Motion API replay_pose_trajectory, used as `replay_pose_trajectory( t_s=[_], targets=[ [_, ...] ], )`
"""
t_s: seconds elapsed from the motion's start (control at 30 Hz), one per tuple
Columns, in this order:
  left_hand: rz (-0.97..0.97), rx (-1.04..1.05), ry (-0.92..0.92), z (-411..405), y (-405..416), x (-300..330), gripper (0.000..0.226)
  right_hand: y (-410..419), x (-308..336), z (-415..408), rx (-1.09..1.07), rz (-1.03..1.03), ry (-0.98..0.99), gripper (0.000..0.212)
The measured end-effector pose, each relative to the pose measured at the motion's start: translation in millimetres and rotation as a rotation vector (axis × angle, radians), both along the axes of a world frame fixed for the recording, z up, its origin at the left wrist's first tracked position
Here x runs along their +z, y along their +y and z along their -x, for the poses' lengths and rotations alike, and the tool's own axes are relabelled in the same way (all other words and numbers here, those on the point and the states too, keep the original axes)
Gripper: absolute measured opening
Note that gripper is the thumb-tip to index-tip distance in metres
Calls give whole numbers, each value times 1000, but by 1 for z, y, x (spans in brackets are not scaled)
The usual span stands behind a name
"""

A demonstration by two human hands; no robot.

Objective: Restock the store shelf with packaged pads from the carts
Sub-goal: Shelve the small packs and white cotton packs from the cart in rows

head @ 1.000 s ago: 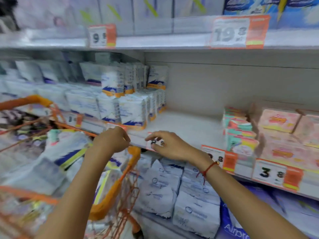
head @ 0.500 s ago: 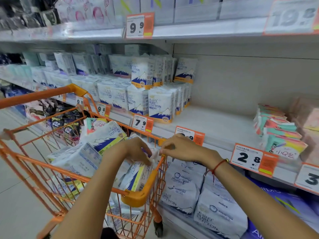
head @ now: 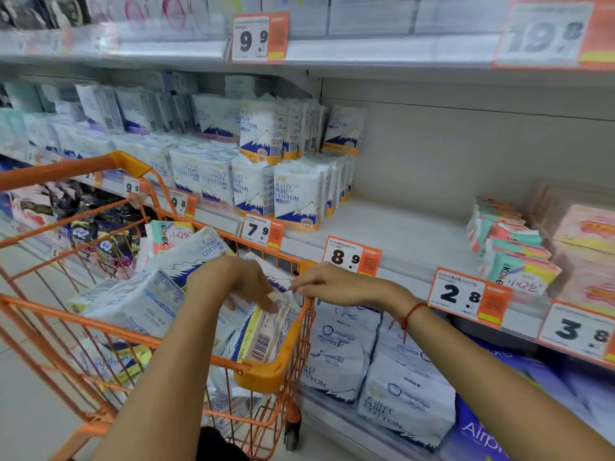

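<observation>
Your left hand [head: 248, 287] and right hand [head: 327, 284] both pinch a white plastic pad pack [head: 266, 327] (barcode up) at the orange wire cart's [head: 266, 377] near-right corner.

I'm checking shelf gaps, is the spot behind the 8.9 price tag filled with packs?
No, the shelf behind the 8.9 price tag is bare, with white Pure Cotton packs stopping just left of it.

Orange cart [head: 266, 377], white-blue mountain-print packs [head: 296, 197]
</observation>
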State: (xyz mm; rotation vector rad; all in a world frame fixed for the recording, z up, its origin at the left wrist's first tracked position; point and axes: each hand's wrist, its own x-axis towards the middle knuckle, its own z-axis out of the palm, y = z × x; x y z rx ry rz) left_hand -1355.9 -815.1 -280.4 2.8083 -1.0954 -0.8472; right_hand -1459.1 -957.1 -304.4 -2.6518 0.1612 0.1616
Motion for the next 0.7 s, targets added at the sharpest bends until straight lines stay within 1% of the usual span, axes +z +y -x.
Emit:
replay_pose_trajectory(
  t_s=[0.1, 0.2, 0.23, 0.3, 0.37, 0.43, 0.47, 0.57, 0.7],
  targets=[
    [126, 41, 71, -3, 6, 8, 44, 0, -6, 6, 12, -49, -39, 41],
    [462, 188, 196, -4, 8, 23, 25, 2, -7, 7, 16, -85, -63, 44],
    [490, 201, 230, -1, 8, 26, 23, 2, -8, 6, 13, -92, -69, 45],
    [362, 158, 187, 5, 7, 26, 24, 2, -9, 5, 11, -10, -43, 49],
    [232, 135, 51, 11, 5, 22, 32, 4, -10, 3, -27, 84, -35, 43],
    [221, 209, -93, 11, 3, 18, 49, 8, -10, 1, -108, 100, -95, 35],
    [228, 246, -110, 10, 2, 16, 53, 12, -11, 0, -142, 99, -142, 32],
    [206, 259, 5, 11, 3, 12, 43, 18, -14, -3, -211, 55, -272, 20],
    [341, 288, 98, 7, 11, 18, 34, 19, -13, -4, -254, -144, -385, 14]
  ],
)
